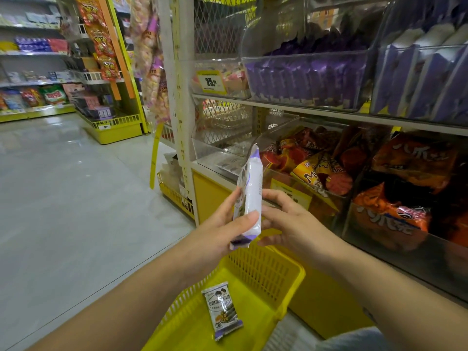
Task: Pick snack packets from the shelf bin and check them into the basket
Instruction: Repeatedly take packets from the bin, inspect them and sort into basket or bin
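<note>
I hold a white and purple snack packet (249, 193) upright and edge-on in front of me, above the yellow basket (286, 277). My left hand (228, 224) grips its lower half, thumb across the front. My right hand (283, 219) touches the packet's right side with curled fingers. Another packet (222, 310) of the same kind lies flat on the basket's floor. The clear shelf bin (304, 79) at upper right holds several purple packets.
Clear bins of orange and red snack bags (405, 173) fill the lower shelf on the right. An empty clear bin (222, 148) sits behind the held packet. A white shelf post (177, 97) stands left of it. Grey aisle floor (63, 198) opens to the left.
</note>
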### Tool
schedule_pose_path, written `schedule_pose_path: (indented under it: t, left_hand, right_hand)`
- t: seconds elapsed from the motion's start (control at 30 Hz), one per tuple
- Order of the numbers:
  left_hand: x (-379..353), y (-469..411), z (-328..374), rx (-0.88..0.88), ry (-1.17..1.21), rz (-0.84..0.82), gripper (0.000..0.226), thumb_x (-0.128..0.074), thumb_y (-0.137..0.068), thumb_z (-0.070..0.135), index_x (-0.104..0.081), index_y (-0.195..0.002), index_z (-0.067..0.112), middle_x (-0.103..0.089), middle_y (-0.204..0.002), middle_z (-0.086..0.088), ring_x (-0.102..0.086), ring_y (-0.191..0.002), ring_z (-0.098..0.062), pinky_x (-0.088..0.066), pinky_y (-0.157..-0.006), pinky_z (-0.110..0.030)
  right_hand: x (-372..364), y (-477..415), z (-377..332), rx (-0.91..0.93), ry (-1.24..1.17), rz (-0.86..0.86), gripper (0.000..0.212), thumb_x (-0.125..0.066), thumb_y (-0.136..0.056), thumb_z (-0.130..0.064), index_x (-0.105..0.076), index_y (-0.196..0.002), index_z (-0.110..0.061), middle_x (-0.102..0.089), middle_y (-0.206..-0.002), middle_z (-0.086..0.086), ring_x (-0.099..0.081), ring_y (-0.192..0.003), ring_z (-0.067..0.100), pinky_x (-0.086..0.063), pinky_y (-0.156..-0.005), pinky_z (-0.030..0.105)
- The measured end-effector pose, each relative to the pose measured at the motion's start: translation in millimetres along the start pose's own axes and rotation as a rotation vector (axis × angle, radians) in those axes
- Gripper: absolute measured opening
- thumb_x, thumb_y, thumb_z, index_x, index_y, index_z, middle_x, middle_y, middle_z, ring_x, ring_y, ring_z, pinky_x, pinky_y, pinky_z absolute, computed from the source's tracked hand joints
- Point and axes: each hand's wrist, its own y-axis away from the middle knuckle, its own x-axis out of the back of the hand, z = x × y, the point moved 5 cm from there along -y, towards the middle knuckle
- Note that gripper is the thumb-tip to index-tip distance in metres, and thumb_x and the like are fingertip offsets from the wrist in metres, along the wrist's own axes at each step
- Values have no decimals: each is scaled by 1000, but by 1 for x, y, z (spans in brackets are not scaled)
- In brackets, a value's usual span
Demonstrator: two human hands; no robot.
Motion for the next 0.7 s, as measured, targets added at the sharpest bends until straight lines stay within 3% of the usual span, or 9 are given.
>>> schedule_pose_path:
  t: [0.07,0.2,0.27,0.33,0.4,0.5,0.6,0.7]
  left_hand:
    - [0,0,-1,30,72,-46,71,-72,-82,28,-38,-144,30,-69,-119,-2,-66,-102,-13,-51,-77,-27]
    - [3,2,1,47,239,-130,57,-61,-86,12,-42,-140,15,-64,-129,-9,-63,-117,-26,-56,-87,-34]
    - [5,1,0,43,270,-149,50,-58,-87,8,-46,-135,13,-65,-128,-10,-62,-117,-28,-56,-87,-36]
    - [6,-1,-3,50,249,-138,49,-56,-87,6,-47,-134,16,-65,-128,-9,-63,-117,-27,-56,-88,-38]
    - [10,-4,-8,26,166,-55,44,-56,-91,7,-49,-131,24,-67,-125,-2,-65,-113,-23,-58,-85,-38]
    - [17,-8,-9,-60,15,95,36,-54,-95,14,-52,-122,37,-69,-119,9,-67,-108,-15,-58,-82,-36]
    - [22,-9,-2,-157,-26,166,37,-54,-96,13,-52,-121,40,-70,-115,9,-68,-106,-12,-59,-76,-31]
    - [25,-11,2,-190,6,186,42,-53,-96,10,-50,-124,42,-69,-118,5,-67,-108,-15,-59,-75,-38]
  right_hand:
    - [3,-1,1,19,39,30,42,-64,-88,-21,-47,-126,-23,-67,-98,5,-64,-81,14,-55,-67,31]
    - [12,-2,-1,9,56,54,84,-73,-64,-35,-38,-139,-21,-64,-112,8,-67,-101,21,-55,-86,44]
    - [12,-2,-1,-25,24,20,78,-76,-67,-29,-43,-137,-19,-66,-119,10,-67,-104,24,-54,-88,51]
    - [11,-2,0,-14,41,-10,55,-74,-78,-17,-52,-128,-17,-70,-114,8,-69,-101,28,-53,-88,55]
    - [13,-2,-2,27,90,34,46,-74,-79,-7,-53,-119,-16,-71,-109,8,-70,-96,29,-55,-84,54]
    - [12,-1,-6,97,219,68,45,-77,-76,-4,-51,-110,-19,-71,-107,3,-70,-95,21,-56,-85,48]
    - [11,2,-10,136,336,52,45,-77,-77,-7,-50,-110,-23,-68,-112,0,-68,-100,15,-56,-87,45]
    - [7,7,-20,222,336,1,61,-70,-84,-5,-43,-121,-45,-60,-122,-5,-65,-105,10,-58,-84,35]
